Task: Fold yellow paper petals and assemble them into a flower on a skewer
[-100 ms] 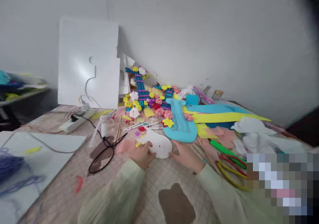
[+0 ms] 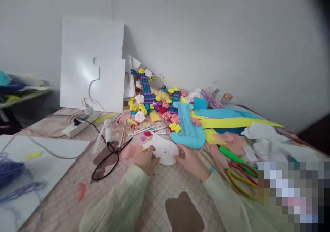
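Note:
A white rounded cut-out (image 2: 166, 153), with a narrow end pointing away to the left and a small red spot on it, lies between my hands at the middle of the table. My left hand (image 2: 146, 160) pinches its left edge with curled fingers. At the right edge, my right hand (image 2: 192, 161) grips it between thumb and fingers, which partly hide the rim. Just beyond stands a light-blue guitar-shaped piece (image 2: 187, 127) with a yellow paper flower (image 2: 175, 127) at its left side.
Behind are dark-blue pieces with paper flowers (image 2: 146, 91). A glue gun (image 2: 108, 132) with a black cable (image 2: 104, 178) and a power strip (image 2: 79, 126) sit left. White board (image 2: 92, 46) leans on the wall. Green-handled tool (image 2: 234, 158) and coloured strips (image 2: 239, 122) lie right.
The whole view has shifted very slightly. Both hands stay at the edges of the white cut-out.

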Demonstrator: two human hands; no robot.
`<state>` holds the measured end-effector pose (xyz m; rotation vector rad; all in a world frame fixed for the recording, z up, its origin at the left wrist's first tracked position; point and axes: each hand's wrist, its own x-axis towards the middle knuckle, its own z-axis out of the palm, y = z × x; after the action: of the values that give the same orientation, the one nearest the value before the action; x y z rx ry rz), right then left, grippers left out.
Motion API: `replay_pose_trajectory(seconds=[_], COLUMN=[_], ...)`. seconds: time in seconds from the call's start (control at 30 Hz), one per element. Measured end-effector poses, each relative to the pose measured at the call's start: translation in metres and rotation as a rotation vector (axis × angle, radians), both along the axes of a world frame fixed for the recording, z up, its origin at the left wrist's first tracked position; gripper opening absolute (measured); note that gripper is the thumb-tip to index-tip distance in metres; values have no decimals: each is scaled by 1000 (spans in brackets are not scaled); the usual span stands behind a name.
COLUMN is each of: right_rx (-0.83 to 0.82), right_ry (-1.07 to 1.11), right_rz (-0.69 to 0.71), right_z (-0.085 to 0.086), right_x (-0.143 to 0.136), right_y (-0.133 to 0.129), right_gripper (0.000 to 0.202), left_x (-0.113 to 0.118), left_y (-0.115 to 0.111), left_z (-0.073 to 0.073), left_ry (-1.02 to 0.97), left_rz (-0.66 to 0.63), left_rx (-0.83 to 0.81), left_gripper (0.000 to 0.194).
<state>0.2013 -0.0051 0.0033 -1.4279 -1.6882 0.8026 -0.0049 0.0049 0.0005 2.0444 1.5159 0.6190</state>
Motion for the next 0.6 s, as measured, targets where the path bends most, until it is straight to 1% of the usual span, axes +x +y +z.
replay_pose_trajectory(seconds=[0.1, 0.2, 0.3, 0.37, 0.43, 0.47, 0.6], right_rx=[-30, -50, -46, -48, -44, -37, -12], right_ry=[85, 205, 301, 355, 400, 416, 448], right_rz=[-39, -63, -39, 16, 44, 36, -67], right_z=[-6, -8, -5, -1, 1, 2, -2], right_x=[-6, -12, -20, -23, -23, -21, -5], right_y=[2, 1, -4, -7, -10, -10, -6], right_gripper=[38, 39, 37, 36, 36, 36, 33], left_x=[-4, -7, -10, -13, -18, -21, -29], left_y=[3, 4, 4, 7, 13, 18, 42], left_z=[1, 3, 6, 7, 6, 5, 0], left_ry=[-100, -268, -481, -602, -693, -729, -811], left_rz=[63, 113, 144, 173, 216, 239, 339], left_rx=[-15, -27, -29, -14, 17, 38, 131], left_gripper=[20, 21, 26, 29, 31, 32, 40])
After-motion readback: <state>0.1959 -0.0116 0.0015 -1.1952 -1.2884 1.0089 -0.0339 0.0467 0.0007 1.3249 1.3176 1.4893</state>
